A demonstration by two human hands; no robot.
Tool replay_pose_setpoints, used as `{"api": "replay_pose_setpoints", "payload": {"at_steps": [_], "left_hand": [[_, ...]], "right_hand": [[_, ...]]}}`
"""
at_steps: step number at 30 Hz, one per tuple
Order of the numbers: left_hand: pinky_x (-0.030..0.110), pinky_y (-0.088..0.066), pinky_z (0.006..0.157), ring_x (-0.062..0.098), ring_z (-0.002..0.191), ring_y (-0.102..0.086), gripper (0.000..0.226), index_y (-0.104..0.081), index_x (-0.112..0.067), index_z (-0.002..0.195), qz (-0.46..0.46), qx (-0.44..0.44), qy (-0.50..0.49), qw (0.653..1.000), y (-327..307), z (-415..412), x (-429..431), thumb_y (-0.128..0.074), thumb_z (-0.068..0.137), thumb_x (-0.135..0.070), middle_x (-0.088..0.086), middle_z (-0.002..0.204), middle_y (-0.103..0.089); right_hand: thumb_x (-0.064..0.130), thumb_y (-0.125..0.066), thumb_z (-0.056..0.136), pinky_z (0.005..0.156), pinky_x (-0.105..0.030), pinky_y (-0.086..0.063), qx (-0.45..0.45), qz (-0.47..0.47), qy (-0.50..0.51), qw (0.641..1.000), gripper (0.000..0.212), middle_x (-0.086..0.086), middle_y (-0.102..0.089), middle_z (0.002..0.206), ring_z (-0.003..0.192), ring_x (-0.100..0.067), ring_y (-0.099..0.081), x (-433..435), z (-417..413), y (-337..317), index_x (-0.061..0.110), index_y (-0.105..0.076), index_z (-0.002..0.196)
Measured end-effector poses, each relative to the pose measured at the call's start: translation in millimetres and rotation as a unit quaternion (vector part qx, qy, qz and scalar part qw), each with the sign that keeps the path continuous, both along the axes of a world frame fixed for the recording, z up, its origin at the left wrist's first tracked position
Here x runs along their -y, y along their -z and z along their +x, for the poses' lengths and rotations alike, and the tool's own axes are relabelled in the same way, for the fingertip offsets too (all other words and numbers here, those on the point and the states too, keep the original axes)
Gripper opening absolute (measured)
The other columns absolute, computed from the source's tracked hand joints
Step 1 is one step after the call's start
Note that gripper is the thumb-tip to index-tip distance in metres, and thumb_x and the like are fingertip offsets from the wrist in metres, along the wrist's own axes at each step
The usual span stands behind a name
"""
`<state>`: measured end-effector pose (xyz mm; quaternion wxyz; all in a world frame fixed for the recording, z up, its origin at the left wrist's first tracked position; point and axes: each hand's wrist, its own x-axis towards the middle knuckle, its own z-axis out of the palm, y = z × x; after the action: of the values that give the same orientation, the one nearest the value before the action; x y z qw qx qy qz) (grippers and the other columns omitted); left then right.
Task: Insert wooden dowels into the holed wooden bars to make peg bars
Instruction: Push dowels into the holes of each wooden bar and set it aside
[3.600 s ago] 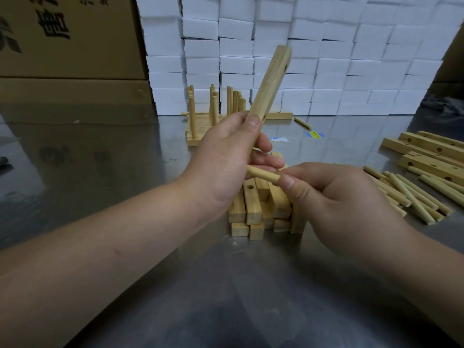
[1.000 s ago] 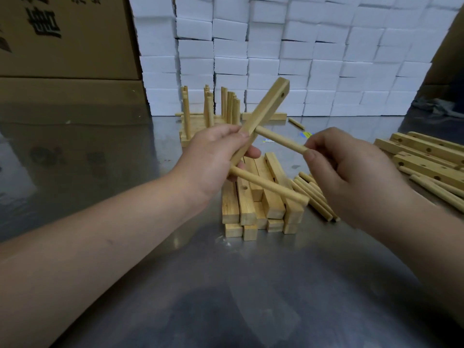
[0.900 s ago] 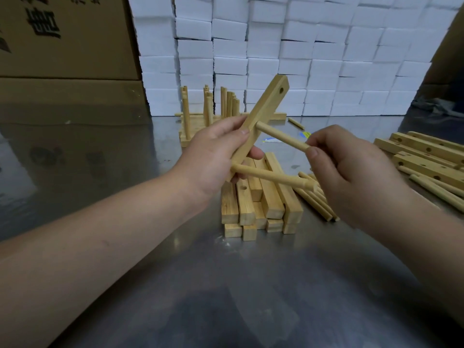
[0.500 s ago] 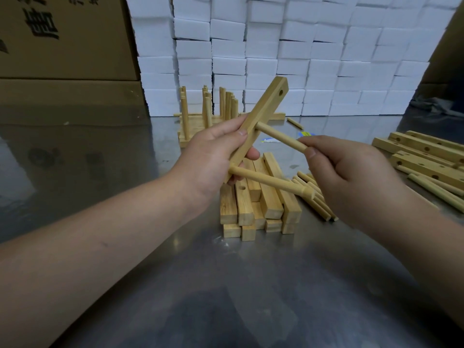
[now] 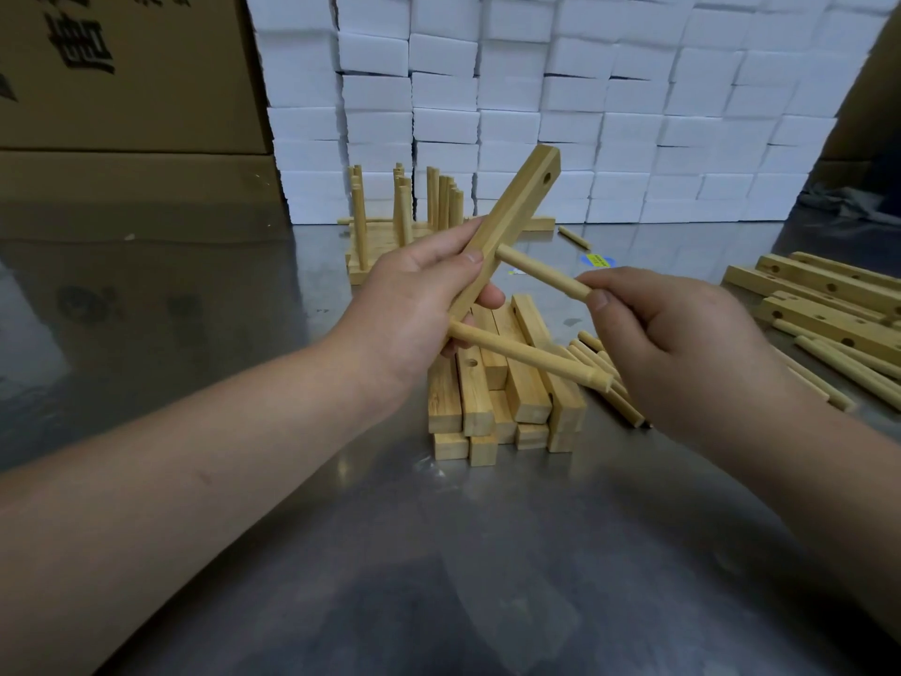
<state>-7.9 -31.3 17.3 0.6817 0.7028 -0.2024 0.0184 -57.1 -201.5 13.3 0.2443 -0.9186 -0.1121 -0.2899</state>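
Only print I've got: big black Chinese chars on the cardboard box, top left. They're cropped by the frame edge, so I can't read them w/ any certainty. Small yellow-and-blue sticker on the table, far side; its marks are too tiny to make out. No legible nos. or brand.

Materials and finishes, peg-bar table.
Bar, dowel and stacked bars were pale, smooth, matt wood with visible grain; table was glossy, reflective metal, faintly scuffed; boxes were matt brown cardboard; blocks were matt white, foam-like.
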Motion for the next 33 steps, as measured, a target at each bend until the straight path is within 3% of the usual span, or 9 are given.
{"api": "replay_pose_setpoints", "payload": {"at_steps": [4,8,10,14,18,23,26,29,33], "left_hand": [[0.018,-0.043,0.047,0.004,0.051,-0.047,0.031,-0.055,-0.048,0.104,0.034,0.032,0.001,0.999,-1,-2,-1,-0.042,0.097,-0.02,-0.01,0.061,-0.06],[0.015,-0.043,0.048,0.0,0.05,-0.046,0.036,-0.053,-0.054,0.094,0.055,0.056,0.0,0.997,-1,-3,-1,-0.041,0.098,-0.02,-0.01,0.06,-0.057],[0.014,-0.042,0.048,-0.002,0.048,-0.046,0.035,-0.053,-0.052,0.097,0.059,0.06,-0.005,0.996,0,-2,0,-0.042,0.097,-0.02,-0.011,0.058,-0.056],[0.014,-0.042,0.048,-0.002,0.048,-0.045,0.032,-0.051,-0.048,0.11,0.071,0.068,-0.014,0.995,1,-2,0,-0.042,0.097,-0.02,-0.011,0.058,-0.054],[0.014,-0.043,0.047,-0.003,0.049,-0.046,0.033,-0.05,-0.05,0.11,0.078,0.079,-0.015,0.994,0,-4,-1,-0.043,0.097,-0.021,-0.011,0.059,-0.054],[0.012,-0.042,0.045,-0.002,0.053,-0.046,0.035,-0.051,-0.056,0.097,0.086,0.086,-0.005,0.993,2,-8,1,-0.044,0.096,-0.022,-0.011,0.059,-0.053],[0.01,-0.042,0.047,-0.001,0.057,-0.047,0.034,-0.053,-0.05,0.11,0.079,0.092,-0.005,0.993,2,-9,2,-0.043,0.097,-0.021,-0.014,0.056,-0.051],[0.012,-0.042,0.048,0.002,0.059,-0.048,0.035,-0.053,-0.053,0.101,0.072,0.108,-0.002,0.992,1,-9,1,-0.042,0.097,-0.02,-0.013,0.057,-0.052],[0.014,-0.043,0.048,0.006,0.06,-0.047,0.036,-0.054,-0.052,0.096,0.063,0.103,0.018,0.993,1,-10,1,-0.043,0.097,-0.018,-0.012,0.056,-0.051]], "right_hand": [[0.041,-0.032,0.083,0.048,-0.025,-0.033,0.003,-0.004,-0.011,1.0,0.038,0.006,-0.05,0.054,0.066,-0.005,-0.049,-1,-1,0,0.021,-0.063,0.093],[0.041,-0.035,0.084,0.049,-0.026,-0.038,0.027,-0.033,0.003,0.999,0.037,0.006,-0.051,0.053,0.049,-0.009,-0.046,1,-2,-4,0.019,-0.064,0.091],[0.037,-0.036,0.085,0.048,-0.026,-0.038,0.033,-0.063,0.007,0.997,0.035,0.005,-0.051,0.054,0.049,-0.008,-0.045,1,-3,-7,0.017,-0.065,0.09],[0.033,-0.036,0.086,0.049,-0.032,-0.04,0.032,-0.123,0.015,0.992,0.035,-0.001,-0.052,0.059,0.055,-0.023,-0.047,-2,-7,-9,0.011,-0.063,0.085],[0.033,-0.035,0.086,0.047,-0.032,-0.039,0.022,-0.142,0.01,0.99,0.034,0.003,-0.048,0.055,0.053,-0.022,-0.046,-5,-9,-7,0.012,-0.062,0.084],[0.038,-0.033,0.084,0.051,-0.033,-0.043,0.011,-0.119,0.001,0.993,0.041,-0.001,-0.057,0.059,0.058,-0.024,-0.052,-7,-10,-5,0.013,-0.064,0.093],[0.038,-0.032,0.089,0.05,-0.032,-0.04,0.018,-0.106,-0.008,0.994,0.04,-0.001,-0.055,0.057,0.055,-0.022,-0.05,-6,-9,-4,0.013,-0.063,0.089],[0.039,-0.033,0.091,0.049,-0.032,-0.04,0.033,-0.065,-0.015,0.997,0.038,0.002,-0.052,0.054,0.053,-0.017,-0.048,-5,-8,-1,0.015,-0.062,0.085],[0.042,-0.037,0.082,0.06,-0.034,-0.046,0.016,0.022,-0.036,0.999,0.042,-0.012,-0.062,0.069,0.069,-0.023,-0.053,-7,-9,2,0.009,-0.063,0.089]]}}
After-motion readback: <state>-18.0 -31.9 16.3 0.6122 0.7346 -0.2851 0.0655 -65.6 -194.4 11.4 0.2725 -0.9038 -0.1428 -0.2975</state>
